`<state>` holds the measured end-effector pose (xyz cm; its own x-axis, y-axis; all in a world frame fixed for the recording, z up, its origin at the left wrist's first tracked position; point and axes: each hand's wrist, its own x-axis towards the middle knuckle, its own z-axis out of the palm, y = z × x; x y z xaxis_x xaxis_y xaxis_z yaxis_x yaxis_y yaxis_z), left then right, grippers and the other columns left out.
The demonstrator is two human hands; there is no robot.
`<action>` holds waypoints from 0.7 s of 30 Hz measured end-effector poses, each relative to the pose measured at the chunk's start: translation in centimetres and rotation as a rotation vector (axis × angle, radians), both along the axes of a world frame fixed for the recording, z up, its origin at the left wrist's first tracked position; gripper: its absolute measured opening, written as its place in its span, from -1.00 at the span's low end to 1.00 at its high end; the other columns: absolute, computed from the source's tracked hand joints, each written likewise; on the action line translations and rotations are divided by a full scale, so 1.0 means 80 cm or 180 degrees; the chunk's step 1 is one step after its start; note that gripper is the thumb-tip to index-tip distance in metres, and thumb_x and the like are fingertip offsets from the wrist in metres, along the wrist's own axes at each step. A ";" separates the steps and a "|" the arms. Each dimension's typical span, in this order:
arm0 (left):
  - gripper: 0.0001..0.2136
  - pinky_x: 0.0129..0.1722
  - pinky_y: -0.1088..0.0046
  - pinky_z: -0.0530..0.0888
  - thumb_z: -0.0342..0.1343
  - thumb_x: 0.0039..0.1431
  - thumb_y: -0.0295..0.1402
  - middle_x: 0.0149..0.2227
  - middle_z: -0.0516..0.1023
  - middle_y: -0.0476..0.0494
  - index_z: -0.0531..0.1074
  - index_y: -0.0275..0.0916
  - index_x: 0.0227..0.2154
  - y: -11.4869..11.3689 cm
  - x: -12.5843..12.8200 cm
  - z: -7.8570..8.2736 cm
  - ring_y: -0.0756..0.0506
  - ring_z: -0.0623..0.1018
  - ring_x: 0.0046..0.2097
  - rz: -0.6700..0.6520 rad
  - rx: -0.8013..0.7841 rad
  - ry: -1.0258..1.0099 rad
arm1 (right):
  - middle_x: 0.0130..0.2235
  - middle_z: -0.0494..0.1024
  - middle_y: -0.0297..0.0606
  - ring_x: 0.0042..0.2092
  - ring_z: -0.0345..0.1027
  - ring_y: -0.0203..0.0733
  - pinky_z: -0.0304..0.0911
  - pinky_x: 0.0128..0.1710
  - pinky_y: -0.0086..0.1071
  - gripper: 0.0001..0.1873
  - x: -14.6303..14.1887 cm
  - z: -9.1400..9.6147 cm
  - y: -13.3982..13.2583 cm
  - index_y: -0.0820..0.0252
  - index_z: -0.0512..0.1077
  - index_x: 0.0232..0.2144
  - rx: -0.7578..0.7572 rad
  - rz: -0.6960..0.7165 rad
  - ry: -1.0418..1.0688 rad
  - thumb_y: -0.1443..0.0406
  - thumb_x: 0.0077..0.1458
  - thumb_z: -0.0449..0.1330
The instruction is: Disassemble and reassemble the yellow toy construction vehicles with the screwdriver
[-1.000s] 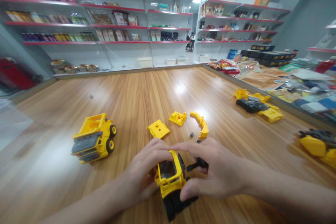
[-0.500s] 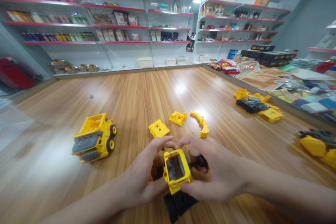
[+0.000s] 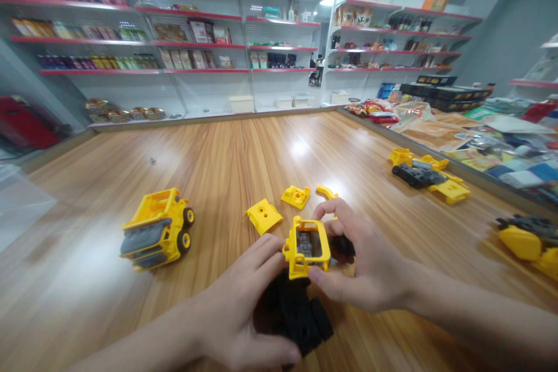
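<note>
My right hand [image 3: 364, 261] grips a yellow toy cab frame [image 3: 300, 269] between thumb and fingers, its open window facing up. Dark parts show at that hand's fingers, but I cannot make out how they connect. Below the cab lies a black toy vehicle chassis [image 3: 300, 317], with my left hand [image 3: 242, 302] wrapped round its left side; whether cab and chassis touch is unclear. Just beyond my hands are a flat yellow plate [image 3: 264, 218], a small yellow bracket-like part [image 3: 296, 196] and a curved yellow arm piece [image 3: 326, 190], partly hidden by my right hand.
A yellow and grey toy dump truck [image 3: 154, 232] stands on the wooden table [image 3: 209, 157] at left. Yellow and black toy parts [image 3: 418, 174] lie at right, with more [image 3: 523, 241] nearer. A tiny grey piece [image 3: 152, 160] sits far left. Bagged goods [image 3: 436, 128] border the table.
The yellow cab has moved up and slightly right in my right hand, now covering part of the curved arm piece. My left hand has shifted down round the black chassis.
</note>
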<state>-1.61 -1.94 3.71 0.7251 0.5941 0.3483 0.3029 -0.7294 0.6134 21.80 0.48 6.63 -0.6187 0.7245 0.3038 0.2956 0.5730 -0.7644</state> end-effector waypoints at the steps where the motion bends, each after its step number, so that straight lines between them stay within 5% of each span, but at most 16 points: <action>1: -0.35 0.14 -0.01 0.34 0.30 -0.07 -0.22 0.04 0.36 -0.32 0.26 -0.18 0.13 0.000 0.001 0.005 -0.35 0.38 0.07 -0.0033 -0.0046 0.0109 | -0.46 0.35 -0.46 -0.55 0.15 -0.38 0.04 -0.57 -0.48 -0.50 0.000 -0.001 0.000 0.14 0.06 -0.10 0.0044 0.0066 -0.0060 0.24 0.00 0.24; 4: -0.60 0.12 0.06 0.38 0.16 0.03 -0.43 -0.04 0.39 -0.29 0.37 -0.21 -0.01 -0.001 0.003 0.016 -0.28 0.40 0.03 -0.0119 -0.0190 0.0228 | -0.44 0.36 -0.42 -0.50 0.21 -0.33 0.08 -0.53 -0.46 -0.50 0.000 -0.002 0.000 0.17 0.10 -0.11 0.0241 0.0236 -0.0322 0.22 -0.04 0.25; 9: -0.53 0.16 0.06 0.36 0.08 0.05 -0.53 0.06 0.35 -0.31 0.32 -0.19 0.07 -0.003 0.000 0.016 -0.29 0.37 0.10 -0.0161 -0.0238 0.0115 | -0.42 0.40 -0.36 -0.48 0.25 -0.29 0.12 -0.49 -0.42 -0.52 0.003 -0.005 0.000 0.22 0.15 -0.06 0.0437 0.0394 -0.0595 0.24 -0.01 0.20; 16: -0.29 0.26 -0.10 0.16 0.27 -0.06 -0.21 0.22 0.27 -0.38 0.23 -0.22 0.19 0.001 -0.002 0.007 -0.44 0.24 0.25 -0.0498 -0.0079 0.0132 | -0.42 0.38 -0.40 -0.50 0.22 -0.32 0.13 -0.50 -0.44 -0.49 0.005 -0.004 0.001 0.18 0.19 -0.03 0.0651 0.0308 -0.0355 0.29 -0.06 0.20; 21: -0.26 0.24 -0.01 0.23 0.32 -0.08 -0.22 0.21 0.29 -0.37 0.22 -0.22 0.20 0.001 0.001 0.003 -0.37 0.31 0.21 -0.0480 0.0026 0.0269 | -0.46 0.36 -0.43 -0.53 0.21 -0.33 0.14 -0.53 -0.43 -0.52 0.007 0.000 -0.001 0.18 0.24 -0.10 0.0771 0.0373 -0.0295 0.30 -0.14 0.20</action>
